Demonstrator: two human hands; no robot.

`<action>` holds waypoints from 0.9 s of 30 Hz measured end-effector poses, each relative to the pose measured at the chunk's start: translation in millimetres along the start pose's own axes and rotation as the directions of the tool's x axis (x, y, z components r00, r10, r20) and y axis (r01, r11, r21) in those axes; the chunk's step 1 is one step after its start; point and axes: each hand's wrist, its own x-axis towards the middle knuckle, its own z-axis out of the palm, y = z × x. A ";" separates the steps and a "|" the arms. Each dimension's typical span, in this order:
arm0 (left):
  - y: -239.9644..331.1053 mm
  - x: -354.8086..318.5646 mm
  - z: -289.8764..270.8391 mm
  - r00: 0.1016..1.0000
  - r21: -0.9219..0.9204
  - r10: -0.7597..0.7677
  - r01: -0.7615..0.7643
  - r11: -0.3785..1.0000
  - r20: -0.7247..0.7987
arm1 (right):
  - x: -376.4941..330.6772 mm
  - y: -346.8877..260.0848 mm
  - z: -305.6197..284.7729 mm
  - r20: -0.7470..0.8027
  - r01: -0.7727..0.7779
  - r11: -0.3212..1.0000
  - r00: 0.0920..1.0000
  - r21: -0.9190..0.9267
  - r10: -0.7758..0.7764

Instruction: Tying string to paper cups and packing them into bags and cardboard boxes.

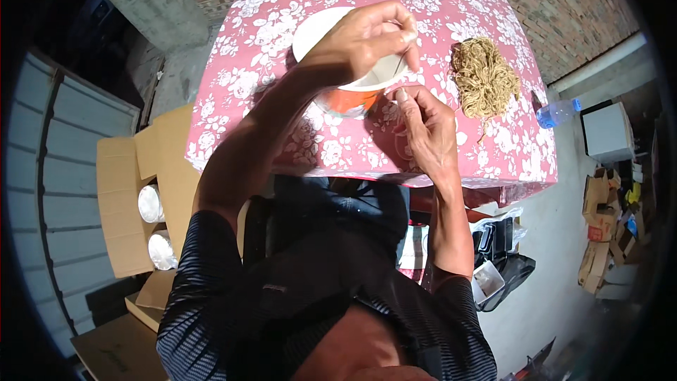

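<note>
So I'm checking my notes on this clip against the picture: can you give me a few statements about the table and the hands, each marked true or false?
1. The left hand is over the orange paper bowl. True.
2. The table has a plain blue cloth. False: the tablecloth is pink with white flowers.
3. A tangle of tan cord lies on the table to the right of the bowl. True.
4. The right hand rests flat on the cord. False: it is apart from the cord, beside the bowl, fingertips pinched near the left hand's.
5. An open cardboard box with white rolls stands on the floor to the person's left. True.
</note>
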 end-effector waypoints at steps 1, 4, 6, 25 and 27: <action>0.4 7.0 4.1 0.999 0.017 0.005 -0.006 1.000 0.054 | 0.0 -1.8 -4.3 0.031 0.003 0.998 1.000 -0.057 -0.001; 1.8 18.4 16.5 0.968 0.265 -0.221 0.183 0.947 0.121 | 0.0 -3.9 -26.1 0.058 0.222 0.960 0.975 -0.171 -0.216; -10.3 16.6 17.2 0.972 0.306 -0.179 0.126 0.944 0.153 | 3.1 -15.8 -44.0 0.077 0.355 0.897 0.935 -0.263 -0.347; -20.7 15.3 7.8 0.923 0.367 -0.263 0.150 0.918 0.282 | -3.8 13.0 -52.8 -0.026 0.248 0.964 0.967 -0.098 -0.252; -20.7 12.6 9.7 0.922 0.332 -0.270 0.172 0.928 0.278 | -6.9 5.2 -43.0 -0.032 0.247 0.947 0.965 -0.204 -0.259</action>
